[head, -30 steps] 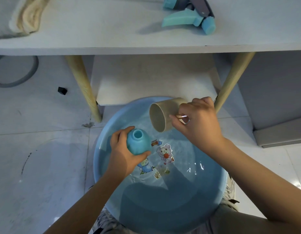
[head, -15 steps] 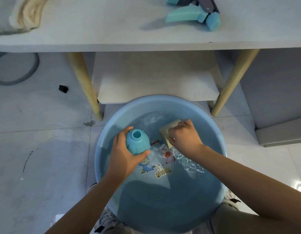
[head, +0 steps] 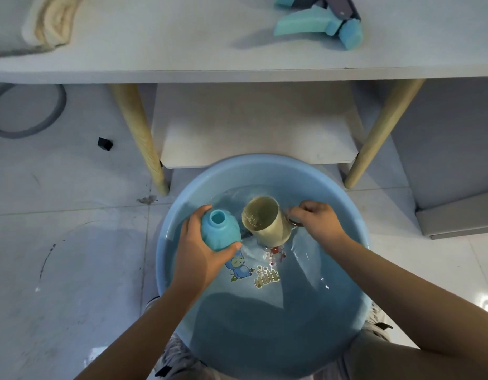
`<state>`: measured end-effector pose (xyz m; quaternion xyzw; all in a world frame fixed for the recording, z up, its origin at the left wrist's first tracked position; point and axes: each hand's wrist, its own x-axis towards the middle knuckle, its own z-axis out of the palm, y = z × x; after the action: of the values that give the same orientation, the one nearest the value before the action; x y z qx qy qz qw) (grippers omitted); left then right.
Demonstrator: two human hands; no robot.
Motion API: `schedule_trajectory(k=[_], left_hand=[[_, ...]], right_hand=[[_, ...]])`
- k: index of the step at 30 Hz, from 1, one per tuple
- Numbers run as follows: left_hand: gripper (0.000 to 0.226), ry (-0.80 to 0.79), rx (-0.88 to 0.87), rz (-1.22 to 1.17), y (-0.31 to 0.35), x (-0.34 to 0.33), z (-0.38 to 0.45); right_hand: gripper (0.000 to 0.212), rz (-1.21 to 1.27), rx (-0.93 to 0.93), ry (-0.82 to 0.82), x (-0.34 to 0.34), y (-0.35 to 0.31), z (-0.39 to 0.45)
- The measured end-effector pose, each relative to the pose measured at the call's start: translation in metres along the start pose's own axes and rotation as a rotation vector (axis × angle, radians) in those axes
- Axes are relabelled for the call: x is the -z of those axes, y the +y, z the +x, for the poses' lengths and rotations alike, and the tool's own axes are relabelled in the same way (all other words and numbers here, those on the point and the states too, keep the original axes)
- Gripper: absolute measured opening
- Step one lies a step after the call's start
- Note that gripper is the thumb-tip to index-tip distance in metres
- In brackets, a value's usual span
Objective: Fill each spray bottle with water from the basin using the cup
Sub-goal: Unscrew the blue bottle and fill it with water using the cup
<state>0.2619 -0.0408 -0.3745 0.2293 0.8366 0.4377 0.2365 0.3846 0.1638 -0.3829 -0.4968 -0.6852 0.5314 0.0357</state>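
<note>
A round blue basin (head: pixel 355 226) of water sits on the floor below me. My left hand (head: pixel 199 250) grips a teal spray bottle (head: pixel 220 230) with its cap off, neck open and pointing up, over the basin's left side. My right hand (head: pixel 318 222) holds a beige cup (head: pixel 267 222) by its handle, just right of the bottle. The cup is lifted out of the water, has water inside, and leans toward the bottle. The teal and grey spray head (head: pixel 322 19) lies on the white table above.
A white table (head: pixel 182 50) with wooden legs (head: pixel 141 138) stands behind the basin, with a lower shelf (head: pixel 253 127) under it. A folded cloth (head: pixel 45 23) lies at the table's left. A grey hose (head: pixel 31 111) and a small black block (head: pixel 104 144) are on the tiled floor.
My right hand dipped the cup down into the water and has now raised it with water inside, beside the bottle. The left hand kept the bottle nearly still.
</note>
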Motion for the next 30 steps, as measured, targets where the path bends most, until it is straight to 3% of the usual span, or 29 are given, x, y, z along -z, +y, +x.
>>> schedule_trajectory(k=[4, 10, 23, 30], left_hand=[[0.085, -0.002, 0.009, -0.004, -0.001, -0.001, 0.001], [0.085, -0.008, 0.005, 0.012, -0.005, -0.004, 0.003], [0.082, -0.022, -0.018, 0.057, 0.002, -0.006, 0.003], [0.085, -0.04, -0.006, 0.059, 0.006, -0.005, 0.003]], right_hand=[[0.036, 0.161, -0.022, 0.002, 0.001, -0.006, -0.004], [0.037, 0.219, 0.115, 0.08, 0.009, -0.027, -0.009], [0.048, -0.114, 0.584, 0.173, 0.024, -0.071, -0.033], [0.037, -0.284, 0.876, 0.313, 0.023, -0.079, -0.039]])
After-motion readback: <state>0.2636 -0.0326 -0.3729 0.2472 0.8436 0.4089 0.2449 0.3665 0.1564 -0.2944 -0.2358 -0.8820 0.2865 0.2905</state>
